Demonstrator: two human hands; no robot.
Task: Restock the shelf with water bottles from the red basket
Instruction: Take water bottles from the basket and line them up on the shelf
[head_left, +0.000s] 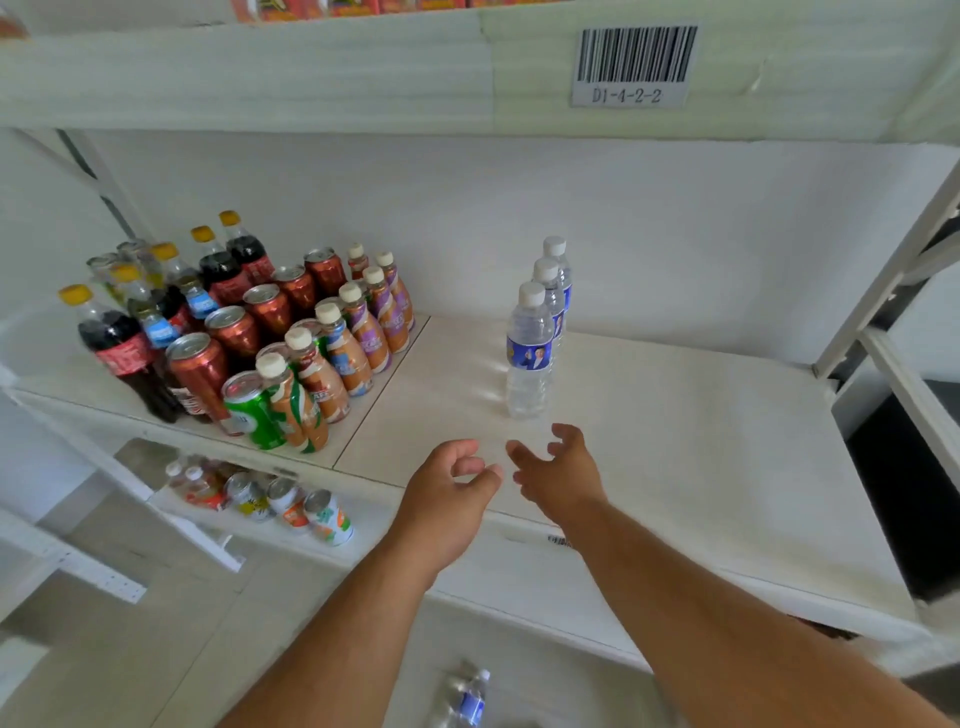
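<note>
**On the shelf: three bottles up, both hands free**

On the shelf (675, 415), right of centre, three water bottles (530, 353) stand in a single file running from near to far. Your left hand (447, 499) and right hand (561, 478) hover just short of the nearest one, each grip loosely curled and holding nothing. You look to be between placements. One more water bottle (470, 699) lies low at the frame's near edge; the red basket itself is out of sight. Next, reach down for it and stand it beside the file.
</note>
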